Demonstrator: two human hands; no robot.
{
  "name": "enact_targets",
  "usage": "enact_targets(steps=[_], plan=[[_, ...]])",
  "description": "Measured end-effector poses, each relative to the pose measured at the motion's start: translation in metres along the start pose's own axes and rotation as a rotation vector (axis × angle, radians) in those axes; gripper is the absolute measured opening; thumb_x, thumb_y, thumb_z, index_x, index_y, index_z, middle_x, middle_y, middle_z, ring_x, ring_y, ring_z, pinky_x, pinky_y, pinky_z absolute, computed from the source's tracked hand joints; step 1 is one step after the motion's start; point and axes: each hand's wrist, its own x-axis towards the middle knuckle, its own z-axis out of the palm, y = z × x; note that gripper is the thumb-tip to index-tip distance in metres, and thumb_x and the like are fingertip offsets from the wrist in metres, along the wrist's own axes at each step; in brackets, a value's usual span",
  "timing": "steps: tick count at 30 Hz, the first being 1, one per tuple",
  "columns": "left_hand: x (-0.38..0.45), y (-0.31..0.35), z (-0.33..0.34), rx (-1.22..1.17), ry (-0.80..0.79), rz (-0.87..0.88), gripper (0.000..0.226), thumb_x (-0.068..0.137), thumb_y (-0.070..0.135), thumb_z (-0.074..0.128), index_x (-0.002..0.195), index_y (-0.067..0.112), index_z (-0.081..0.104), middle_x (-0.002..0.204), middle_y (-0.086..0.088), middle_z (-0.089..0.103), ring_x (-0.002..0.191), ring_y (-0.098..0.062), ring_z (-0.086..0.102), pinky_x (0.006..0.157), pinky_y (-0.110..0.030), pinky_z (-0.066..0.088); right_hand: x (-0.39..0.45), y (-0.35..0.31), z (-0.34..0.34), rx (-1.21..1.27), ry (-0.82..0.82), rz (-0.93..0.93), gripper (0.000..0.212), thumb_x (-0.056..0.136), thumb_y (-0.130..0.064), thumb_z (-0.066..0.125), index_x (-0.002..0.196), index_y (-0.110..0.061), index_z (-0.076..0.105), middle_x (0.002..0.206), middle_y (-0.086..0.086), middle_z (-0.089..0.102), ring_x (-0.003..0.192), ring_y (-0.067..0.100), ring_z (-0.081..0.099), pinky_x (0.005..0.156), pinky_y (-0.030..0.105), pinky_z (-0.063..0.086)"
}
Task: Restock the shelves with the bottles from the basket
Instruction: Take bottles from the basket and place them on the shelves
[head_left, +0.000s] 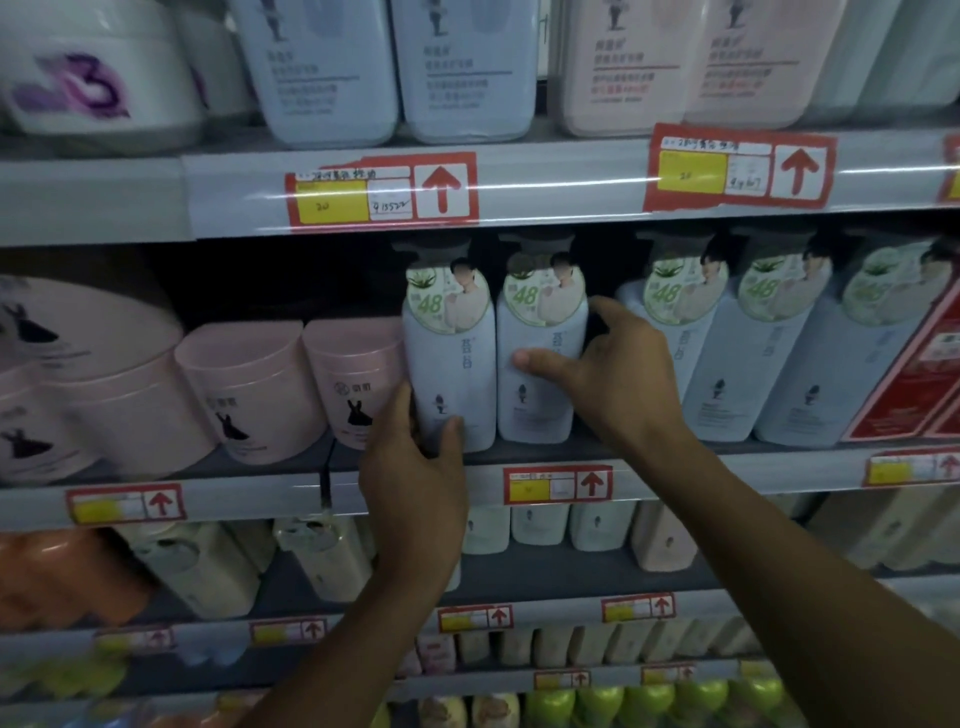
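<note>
Two pale lavender pump bottles with round green "48" labels stand side by side on the middle shelf. My left hand grips the lower part of the left bottle, thumb on its front and fingers round its left side. My right hand holds the right bottle, thumb pressed on its front and fingers wrapped round its right edge. Both bottles are upright and their bases sit on the shelf. The basket is out of view.
Three more of the same bottles stand to the right, then a red box. Pink jars crowd the left of this shelf. The upper shelf lip hangs just above the pump heads. Lower shelves hold cream and green bottles.
</note>
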Motion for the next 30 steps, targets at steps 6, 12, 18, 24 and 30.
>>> enact_targets(steps=[6, 12, 18, 24, 30], plan=[[0.0, -0.001, 0.002, -0.028, 0.019, 0.005, 0.047, 0.096, 0.024, 0.074, 0.141, 0.026, 0.06, 0.129, 0.008, 0.068, 0.118, -0.01, 0.068, 0.098, -0.039, 0.06, 0.001, 0.006, -0.007, 0.049, -0.039, -0.026, 0.047, 0.08, -0.048, 0.087, 0.109, -0.017, 0.067, 0.06, 0.006, 0.066, 0.054, 0.02, 0.06, 0.055, 0.033, 0.048], [-0.002, -0.001, 0.005, -0.032, -0.004, -0.009, 0.056, 0.096, 0.023, 0.073, 0.148, 0.029, 0.053, 0.138, 0.008, 0.065, 0.126, -0.009, 0.064, 0.104, -0.039, 0.056, -0.016, 0.008, 0.006, -0.021, 0.022, -0.088, 0.062, 0.092, -0.044, 0.076, 0.146, -0.023, 0.053, 0.068, -0.006, 0.064, 0.065, 0.015, 0.063, 0.063, 0.034, 0.053], [-0.008, -0.002, 0.006, -0.048, -0.029, -0.021, 0.061, 0.096, 0.02, 0.073, 0.151, 0.03, 0.048, 0.143, 0.008, 0.062, 0.132, -0.012, 0.06, 0.107, -0.042, 0.055, -0.066, 0.014, 0.048, -0.049, 0.153, -0.015, 0.097, 0.096, -0.051, 0.068, 0.168, -0.025, 0.008, 0.083, 0.003, 0.073, 0.07, 0.019, 0.069, 0.065, 0.041, 0.059], [-0.006, -0.006, 0.0, 0.012, -0.108, -0.016, 0.061, 0.102, 0.026, 0.063, 0.159, 0.029, 0.039, 0.153, 0.006, 0.053, 0.14, -0.014, 0.053, 0.113, -0.044, 0.049, -0.07, 0.024, 0.062, 0.076, 0.121, 0.025, 0.096, 0.102, -0.038, 0.066, 0.169, -0.024, -0.002, 0.067, -0.005, 0.062, 0.053, 0.004, 0.056, 0.049, 0.021, 0.041], [-0.01, -0.01, -0.002, 0.02, -0.136, -0.013, 0.066, 0.101, 0.027, 0.062, 0.161, 0.029, 0.034, 0.158, 0.006, 0.048, 0.144, -0.015, 0.049, 0.116, -0.046, 0.046, -0.063, 0.025, 0.061, 0.134, 0.184, 0.029, 0.088, 0.101, -0.035, 0.068, 0.168, -0.019, 0.014, 0.113, 0.008, 0.07, 0.093, 0.017, 0.068, 0.062, 0.0, 0.042]])
